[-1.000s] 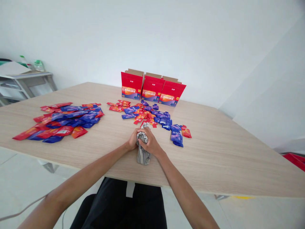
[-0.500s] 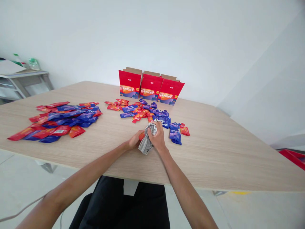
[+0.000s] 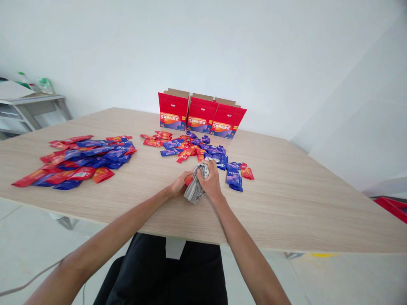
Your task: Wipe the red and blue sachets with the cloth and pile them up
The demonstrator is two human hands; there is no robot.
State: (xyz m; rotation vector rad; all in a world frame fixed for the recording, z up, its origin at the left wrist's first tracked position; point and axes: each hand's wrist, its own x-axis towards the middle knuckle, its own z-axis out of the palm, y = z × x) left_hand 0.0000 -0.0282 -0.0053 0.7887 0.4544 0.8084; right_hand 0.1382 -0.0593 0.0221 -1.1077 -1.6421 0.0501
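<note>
My left hand (image 3: 178, 185) is closed on a red-orange pouch (image 3: 188, 180), most of which is hidden by the cloth. In my right hand (image 3: 210, 180) is a crumpled grey-and-white striped cloth (image 3: 194, 190), pressed against the pouch. Both hands meet just above the near middle of the table. Right behind them lies a loose scatter of red pouches (image 3: 187, 151) and blue pouches (image 3: 172, 144). To the right of my right hand, a blue pouch (image 3: 234, 180) and a red pouch (image 3: 247, 172) lie flat.
A large heap of red and blue pouches (image 3: 92, 156) covers the left of the wooden table (image 3: 286, 203). Three red cartons (image 3: 201, 114) with raised flaps stand in a row near the wall. A side desk (image 3: 32, 99) stands far left; a red container (image 3: 392, 208) shows at right.
The hands, cloth and pouch stay together in nearly the same place, with only a slight shift of the cloth. The pouches and cartons have not moved.
</note>
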